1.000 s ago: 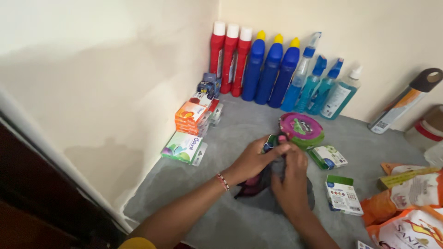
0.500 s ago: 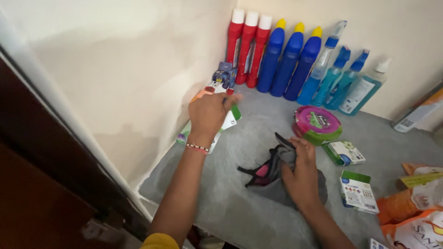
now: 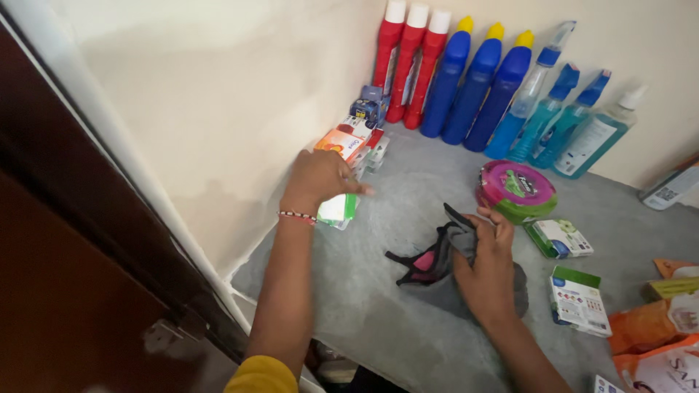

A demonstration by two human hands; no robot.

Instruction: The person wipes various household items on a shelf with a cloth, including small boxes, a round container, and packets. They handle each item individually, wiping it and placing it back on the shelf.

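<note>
Soft black-and-pink cloth bag lies under the right hand's fingers on a matt, rough grey stone shelf; beneath the left hand's fingertips, a glossy green-and-white card packet.

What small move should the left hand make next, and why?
Probably lift the green-and-white box toward the dark pouch: the left hand covers that box by the wall, while the right hand holds the pouch's mouth open.

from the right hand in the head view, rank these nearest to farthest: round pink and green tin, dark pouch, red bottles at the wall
1. dark pouch: under the right hand, touching it.
2. round pink and green tin: just beyond the fingertips.
3. red bottles: far back left, against the wall.
</note>
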